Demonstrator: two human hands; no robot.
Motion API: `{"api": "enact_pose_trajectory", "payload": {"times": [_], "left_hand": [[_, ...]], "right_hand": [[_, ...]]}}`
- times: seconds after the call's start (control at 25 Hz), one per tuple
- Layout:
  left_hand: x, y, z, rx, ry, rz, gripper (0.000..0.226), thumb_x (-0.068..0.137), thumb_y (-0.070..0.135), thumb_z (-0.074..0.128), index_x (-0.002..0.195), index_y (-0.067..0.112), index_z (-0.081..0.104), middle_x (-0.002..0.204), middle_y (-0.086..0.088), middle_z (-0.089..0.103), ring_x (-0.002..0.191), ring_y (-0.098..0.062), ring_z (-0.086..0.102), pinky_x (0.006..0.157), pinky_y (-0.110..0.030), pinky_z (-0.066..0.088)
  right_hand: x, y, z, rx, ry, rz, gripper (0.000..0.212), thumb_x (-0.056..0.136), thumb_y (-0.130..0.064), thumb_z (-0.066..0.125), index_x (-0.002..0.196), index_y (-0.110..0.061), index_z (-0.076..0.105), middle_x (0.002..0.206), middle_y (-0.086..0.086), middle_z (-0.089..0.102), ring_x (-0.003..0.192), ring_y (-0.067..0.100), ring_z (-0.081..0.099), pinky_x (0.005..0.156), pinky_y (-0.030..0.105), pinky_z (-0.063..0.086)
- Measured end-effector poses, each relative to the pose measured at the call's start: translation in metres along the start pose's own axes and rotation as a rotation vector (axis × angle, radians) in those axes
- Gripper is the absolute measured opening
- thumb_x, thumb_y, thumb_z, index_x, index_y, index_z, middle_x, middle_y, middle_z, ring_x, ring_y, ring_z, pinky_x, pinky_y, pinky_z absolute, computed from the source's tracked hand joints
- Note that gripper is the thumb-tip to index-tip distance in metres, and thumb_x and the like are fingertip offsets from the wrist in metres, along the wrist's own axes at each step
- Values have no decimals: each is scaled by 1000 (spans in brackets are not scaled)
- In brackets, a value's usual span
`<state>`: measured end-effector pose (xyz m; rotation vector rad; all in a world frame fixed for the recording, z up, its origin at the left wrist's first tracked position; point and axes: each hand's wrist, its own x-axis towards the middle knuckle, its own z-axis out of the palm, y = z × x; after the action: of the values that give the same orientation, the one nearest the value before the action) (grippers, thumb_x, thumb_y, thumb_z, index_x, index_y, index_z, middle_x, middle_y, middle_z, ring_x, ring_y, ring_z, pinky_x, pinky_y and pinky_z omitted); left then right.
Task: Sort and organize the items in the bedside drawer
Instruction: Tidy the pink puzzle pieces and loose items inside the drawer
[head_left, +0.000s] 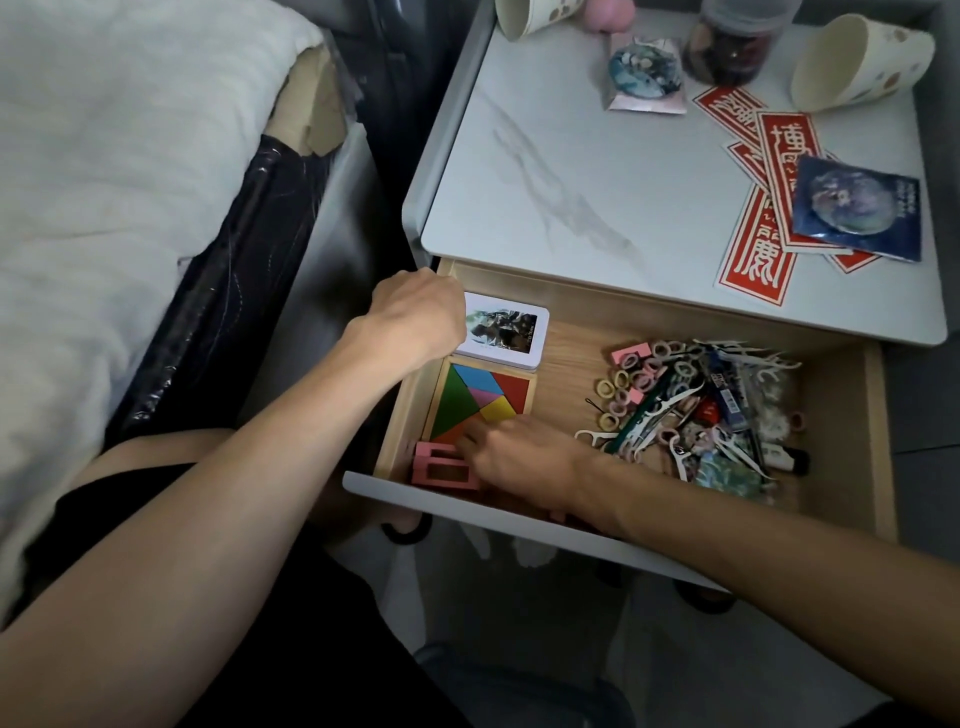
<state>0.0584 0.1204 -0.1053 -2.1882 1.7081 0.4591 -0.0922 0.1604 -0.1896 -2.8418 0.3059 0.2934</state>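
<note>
Now left hand (415, 312) grips the white tin (511, 332) at the drawer (566, 364) back; right hand (514, 457), laid flat, touches the puzzle (483, 395). Best line both against the side wall.

Dim, soft daylight; edges bowed (wide-angle); slight blur.

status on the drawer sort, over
Left hand grips end of white tin. Right hand flat, fingers at near edge of tangram tray. Loose pile unsorted at right.

one head camera, worn by the person, looks steeply down and forward, near above the open drawer (571, 374) and the bedside table top (571, 156); the bed (104, 156) fills the left side.
</note>
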Motion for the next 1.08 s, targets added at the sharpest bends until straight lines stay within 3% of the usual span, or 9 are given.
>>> {"api": "enact_pose_trajectory", "payload": {"times": [0.16,0.36,0.52,0.68,0.8,1.0,1.08], "left_hand": [[1,-1,1,4,-3,16,21,95,18,58,111,6,63,116,-16,62,104,-35,58,72,-35,39],[1,-2,2,-18,6,27,25,95,27,60,110,7,64,104,-12,61,84,-27,47,71,-34,38],[1,-1,1,-26,6,40,31,95,35,60,109,7,64,113,-14,63,95,-31,56,71,-34,39],[0,0,-1,-39,0,40,33,96,43,57,87,12,54,93,-9,55,85,-27,50,71,-34,39],[-2,1,-2,-40,-13,25,37,96,46,56,83,11,50,89,-8,50,83,-26,47,71,-34,39],[-5,3,-4,-11,3,19,35,97,46,55,87,12,53,110,-14,61,100,-33,58,71,-34,38],[-5,6,-1,61,35,-3,34,98,43,53,103,10,62,119,-13,61,109,-33,58,72,-34,37]], "right_hand": [[3,2,1,-2,-10,0,34,93,-6,55,127,-5,55,120,12,59,102,28,62,85,39,54],[3,2,9,86,23,36,41,92,-7,59,132,-10,51,121,9,58,103,25,63,84,38,55],[5,1,8,116,28,22,36,94,-6,54,130,-7,53,121,11,57,101,27,63,84,40,55],[6,3,11,146,21,10,35,94,-9,57,128,-8,54,119,11,57,99,26,63,84,40,55],[8,5,13,134,15,-4,39,91,-8,61,129,-8,53,117,10,57,97,25,63,82,41,56],[6,5,16,142,18,8,39,91,-9,62,130,-9,53,118,10,58,98,25,64,83,40,56],[6,4,12,135,13,10,41,91,-8,62,131,-10,53,118,9,58,99,26,63,83,41,56]]}}
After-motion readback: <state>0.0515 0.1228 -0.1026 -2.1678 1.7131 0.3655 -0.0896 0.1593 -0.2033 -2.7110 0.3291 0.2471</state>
